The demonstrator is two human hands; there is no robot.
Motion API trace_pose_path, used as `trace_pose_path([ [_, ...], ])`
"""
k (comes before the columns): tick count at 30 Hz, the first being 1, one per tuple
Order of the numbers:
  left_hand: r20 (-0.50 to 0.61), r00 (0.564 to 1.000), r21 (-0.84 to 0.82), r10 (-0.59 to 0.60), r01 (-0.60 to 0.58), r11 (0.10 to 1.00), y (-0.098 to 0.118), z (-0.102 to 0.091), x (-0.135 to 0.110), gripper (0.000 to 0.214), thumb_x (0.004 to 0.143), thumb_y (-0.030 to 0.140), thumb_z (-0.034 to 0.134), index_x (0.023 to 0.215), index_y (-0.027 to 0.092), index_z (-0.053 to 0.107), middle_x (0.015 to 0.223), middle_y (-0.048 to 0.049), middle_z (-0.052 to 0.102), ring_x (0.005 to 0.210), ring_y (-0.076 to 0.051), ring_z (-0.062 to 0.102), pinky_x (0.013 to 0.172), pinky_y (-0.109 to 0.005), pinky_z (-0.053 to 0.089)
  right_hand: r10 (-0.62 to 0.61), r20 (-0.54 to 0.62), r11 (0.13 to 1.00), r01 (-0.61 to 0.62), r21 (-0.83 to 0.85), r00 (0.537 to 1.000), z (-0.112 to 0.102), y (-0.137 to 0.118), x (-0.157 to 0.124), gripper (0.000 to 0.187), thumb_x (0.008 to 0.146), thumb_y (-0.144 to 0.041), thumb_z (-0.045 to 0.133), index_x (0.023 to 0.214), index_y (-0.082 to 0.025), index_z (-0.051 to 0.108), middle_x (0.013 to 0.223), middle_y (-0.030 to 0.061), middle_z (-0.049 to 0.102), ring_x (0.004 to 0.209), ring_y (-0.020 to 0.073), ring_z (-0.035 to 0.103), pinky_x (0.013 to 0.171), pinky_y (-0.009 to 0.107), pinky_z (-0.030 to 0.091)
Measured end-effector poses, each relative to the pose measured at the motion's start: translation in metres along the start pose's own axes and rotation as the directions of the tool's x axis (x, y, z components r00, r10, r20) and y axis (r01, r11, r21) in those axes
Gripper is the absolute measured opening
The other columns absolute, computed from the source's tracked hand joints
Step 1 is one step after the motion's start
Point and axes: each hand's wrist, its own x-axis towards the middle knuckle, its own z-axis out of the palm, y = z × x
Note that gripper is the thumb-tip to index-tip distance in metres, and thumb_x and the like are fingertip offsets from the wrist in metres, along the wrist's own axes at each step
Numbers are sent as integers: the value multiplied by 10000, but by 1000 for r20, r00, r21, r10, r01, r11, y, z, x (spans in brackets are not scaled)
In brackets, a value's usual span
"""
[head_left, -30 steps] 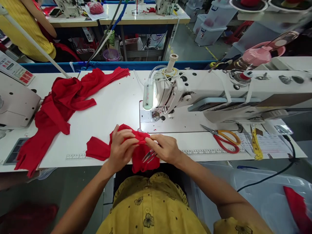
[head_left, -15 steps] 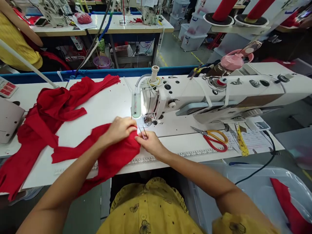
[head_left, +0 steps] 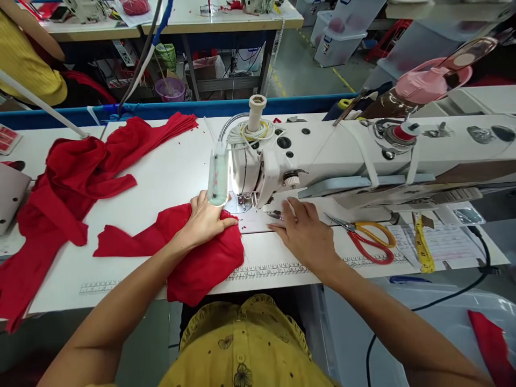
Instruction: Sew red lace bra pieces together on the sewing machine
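My left hand [head_left: 206, 221] lies flat on a piece of red fabric [head_left: 212, 266], thumb stretched out. Its fingertips are close to the lit lamp [head_left: 218, 177] and the sewing machine's presser foot [head_left: 245, 201]. The fabric spreads left over the table and down to its front edge. My right hand [head_left: 307, 232] rests low on the machine bed, right of the needle area. Small thread snips [head_left: 276, 215] show between its thumb and fingers, points to the left; their handles are mostly hidden. Scissors [head_left: 368, 239] with orange and red handles lie just right of that hand.
More red fabric [head_left: 76, 183] is heaped at the left. A yellow tape measure [head_left: 422, 244] lies on papers at the right, near a black cable [head_left: 435, 303]. A clear plastic bin [head_left: 350, 322] stands below. Behind the machine is a pink-lidded bottle [head_left: 423, 80]. Another person's sleeve [head_left: 30, 59] shows far left.
My right hand has left the fabric edge and moved right with the snips, toward the scissors. My left hand has flattened onto the fabric. The view has shifted slightly.
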Motion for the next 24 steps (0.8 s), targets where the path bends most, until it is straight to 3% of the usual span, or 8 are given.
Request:
trace_pose_path([
  [3,-7,1000,2,-6,6,1000,-2,3,0,453,839,502,696,1163,230,535,1162,-85,507,1073,-307,467,944,-468,423,-153,-11,965,152,214,988,7,-12,12,313,989,-194,517,1278,-231,629,1128,122,663,922,223,568,547,278,348],
  [7,-41,999,53,-22,24,998,-4,4,2,459,868,528,662,1179,221,522,1190,-106,516,1090,-318,477,949,-496,423,-328,64,868,274,413,943,22,-27,28,536,864,-18,502,1327,-262,621,1050,54,653,804,167,533,565,262,345],
  [10,-93,996,171,8,8,985,2,3,-7,399,897,482,650,1151,194,543,1195,-139,562,1108,-339,516,955,-530,427,-367,79,883,321,344,927,26,-30,32,557,838,-12,527,1338,-239,617,1118,62,662,773,164,508,531,279,291],
  [12,-115,983,304,140,-99,948,9,4,-22,240,952,340,600,1141,193,577,1211,-145,618,1172,-348,538,1031,-585,376,-366,73,903,335,267,928,25,-31,30,547,855,-22,519,1354,-227,609,1123,80,669,776,173,511,516,296,265],
  [13,-110,966,371,236,-180,911,12,6,-31,187,978,243,546,1154,198,592,1228,-135,648,1223,-345,539,1087,-619,314,-365,67,909,340,241,929,25,-31,29,548,863,-25,509,1366,-223,602,1118,86,673,780,178,517,510,303,262],
  [16,-99,885,493,455,-353,795,16,15,-58,348,998,60,399,1258,187,592,1311,-113,682,1331,-319,528,1183,-688,81,-368,47,910,349,223,929,28,-30,25,558,862,-29,502,1382,-209,594,1088,91,686,808,196,540,509,312,298],
  [21,-176,858,483,482,-351,802,5,29,-70,362,1009,114,476,1346,204,574,1377,-75,660,1336,-314,559,1190,-721,-90,-264,-94,938,278,207,960,41,-24,20,457,860,-61,516,1278,-159,670,905,102,675,835,219,571,562,319,374],
  [24,-188,852,476,489,-356,804,-1,32,-66,364,1004,126,498,1351,200,581,1375,-74,661,1337,-300,565,1201,-708,-116,-299,-155,911,329,248,942,41,-25,20,445,877,-60,518,1273,-192,672,910,75,664,795,186,558,602,299,401],
])
